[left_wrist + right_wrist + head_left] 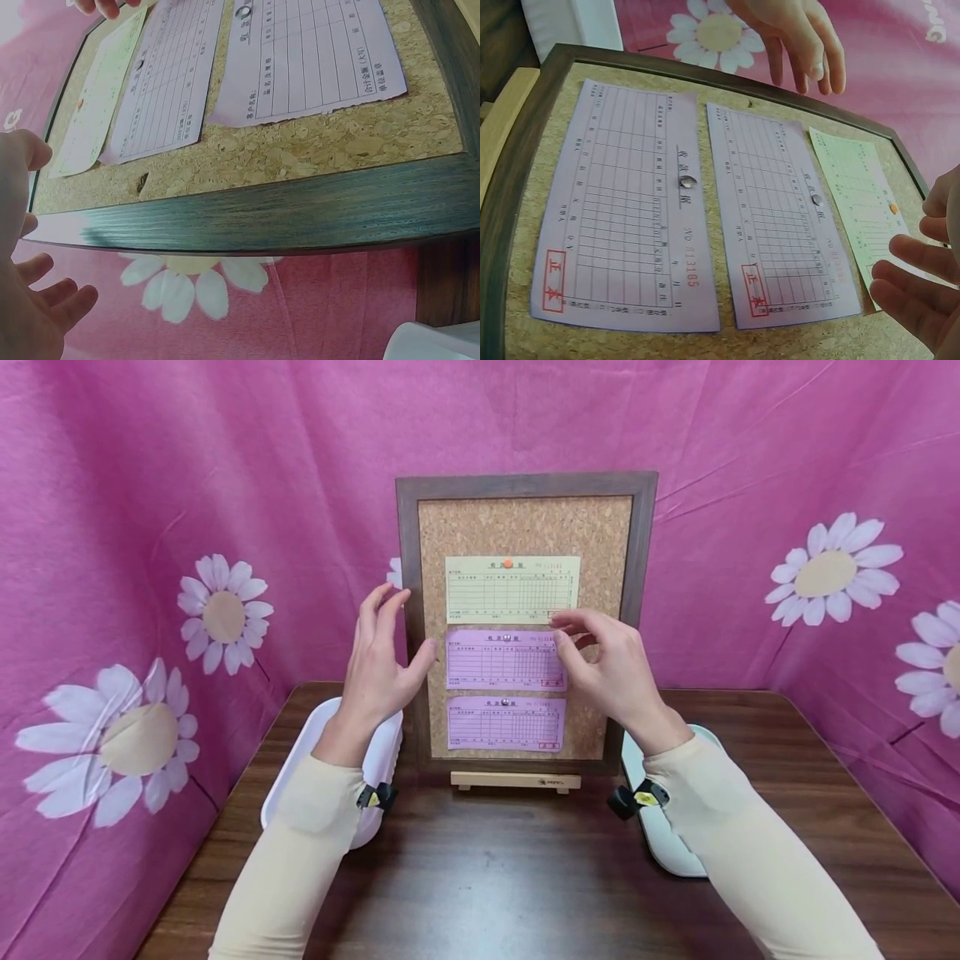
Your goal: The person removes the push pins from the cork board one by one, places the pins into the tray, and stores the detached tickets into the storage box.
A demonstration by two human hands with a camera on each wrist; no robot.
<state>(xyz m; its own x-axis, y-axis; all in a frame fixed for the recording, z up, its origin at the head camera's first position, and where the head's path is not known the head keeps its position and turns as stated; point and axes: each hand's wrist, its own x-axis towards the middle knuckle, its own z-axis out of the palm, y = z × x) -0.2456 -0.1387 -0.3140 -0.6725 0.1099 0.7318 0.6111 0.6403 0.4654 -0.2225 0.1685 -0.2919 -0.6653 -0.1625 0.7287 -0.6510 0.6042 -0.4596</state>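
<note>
A cork board point(525, 527) in a dark wooden frame stands upright on a small easel. Three printed receipt slips are pinned to it in a column: a pale green slip point(480, 593) on top under an orange pushpin point(508, 563), then a purple slip point(487, 664) and a lower purple slip point(487, 727), each under a silvery pin. My left hand point(381, 664) is beside the frame's left side, thumb and fingers apart, holding nothing. Near the right ends of the green and middle slips is my right hand point(611, 668), fingers loosely bent with nothing visible between them; contact with the paper cannot be told.
A white tray point(300, 760) lies left of the board, partly under my left forearm. The pale green tray point(675, 860) on the right is partly hidden by my right arm. A wooden table point(480, 877) carries everything, with a pink flowered curtain point(315, 443) behind.
</note>
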